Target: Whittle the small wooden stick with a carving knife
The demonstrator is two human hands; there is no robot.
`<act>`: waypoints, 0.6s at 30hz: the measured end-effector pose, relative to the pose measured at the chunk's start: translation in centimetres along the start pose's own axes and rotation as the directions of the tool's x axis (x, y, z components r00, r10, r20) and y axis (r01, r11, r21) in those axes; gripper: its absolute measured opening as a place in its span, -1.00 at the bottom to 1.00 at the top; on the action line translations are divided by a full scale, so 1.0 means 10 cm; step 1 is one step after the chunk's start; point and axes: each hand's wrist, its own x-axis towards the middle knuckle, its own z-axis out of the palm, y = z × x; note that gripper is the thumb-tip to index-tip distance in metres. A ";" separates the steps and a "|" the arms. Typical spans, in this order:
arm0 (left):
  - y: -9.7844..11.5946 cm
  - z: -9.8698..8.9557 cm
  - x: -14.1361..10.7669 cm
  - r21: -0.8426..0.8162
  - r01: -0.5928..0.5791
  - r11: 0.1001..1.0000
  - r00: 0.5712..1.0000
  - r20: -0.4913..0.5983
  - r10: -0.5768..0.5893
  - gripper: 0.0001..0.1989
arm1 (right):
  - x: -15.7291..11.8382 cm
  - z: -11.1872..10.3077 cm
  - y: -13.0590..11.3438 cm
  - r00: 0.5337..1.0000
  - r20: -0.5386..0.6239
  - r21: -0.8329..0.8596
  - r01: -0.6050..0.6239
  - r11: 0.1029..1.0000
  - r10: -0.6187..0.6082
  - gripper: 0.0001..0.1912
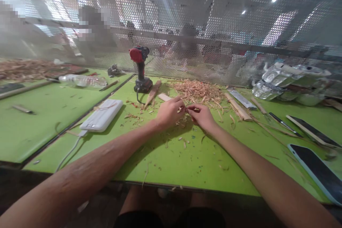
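My left hand (171, 112) is closed, its fingertips pinched together just above the green table. Facing it, my right hand (202, 117) is pinched too, and the fingertips of both hands almost meet. Whatever small thing lies between them is too tiny to make out. A pale flat wooden strip (164, 97) shows behind my left hand; I cannot tell whether that hand touches it. Beyond my hands is a heap of wood shavings (199, 91), with loose bits scattered below them. A pointed wooden piece (153, 94) lies left of the strip.
A red-black cordless drill (140, 67) stands behind. At left are a white power bank (101, 115) with a cable and a plastic bottle (83, 80). Rightward lie a wooden piece (237, 107), a pen (285, 124), a phone (315, 171) and foil-wrapped bundles (291, 78). Perforated mesh (229, 53) borders the back.
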 end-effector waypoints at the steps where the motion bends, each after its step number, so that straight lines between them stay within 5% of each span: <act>1: 0.00 0.00 0.00 -0.002 0.008 1.000 1.000 0.002 -0.008 -0.89 | 0.00 0.00 0.01 1.000 0.001 0.004 -0.010 1.000 0.010 -0.64; 10: -0.07 0.10 0.03 -0.204 0.080 0.976 0.996 -0.008 -0.084 -0.87 | -0.01 0.00 0.00 0.998 -0.057 0.026 -0.030 0.999 0.031 -0.68; 18: -0.05 0.09 0.03 -0.410 0.098 0.907 0.993 0.107 -0.058 -0.71 | -0.08 -0.02 -0.22 0.982 -0.116 0.089 -0.142 0.986 0.151 -0.88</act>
